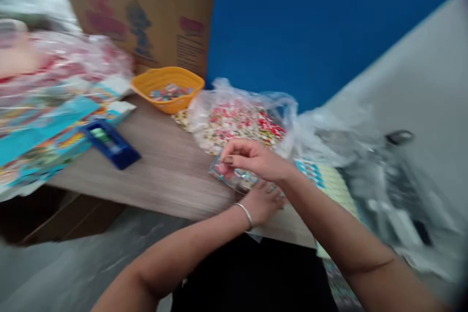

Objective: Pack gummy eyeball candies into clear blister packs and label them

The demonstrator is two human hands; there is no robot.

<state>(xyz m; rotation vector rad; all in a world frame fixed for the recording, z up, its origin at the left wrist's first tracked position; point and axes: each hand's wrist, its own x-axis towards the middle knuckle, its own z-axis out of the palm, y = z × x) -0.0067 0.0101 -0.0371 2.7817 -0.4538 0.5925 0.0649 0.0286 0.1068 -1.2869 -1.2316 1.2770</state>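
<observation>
My left hand, with a silver bangle at the wrist, lies at the table's front edge against a small clear packet with colourful contents. Above the packet is my right hand, its thumb and forefinger pinched together; what they hold, if anything, is too small and blurred to make out. Just behind my hands sits an open clear plastic bag full of small red, white and yellow pieces. The fingertips of my left hand are partly hidden by my right hand.
An orange basket with small pieces stands behind on the wooden table. A blue tray and printed sheets are at the left. Behind are a cardboard box and a blue panel. Plastic wrapping lies right.
</observation>
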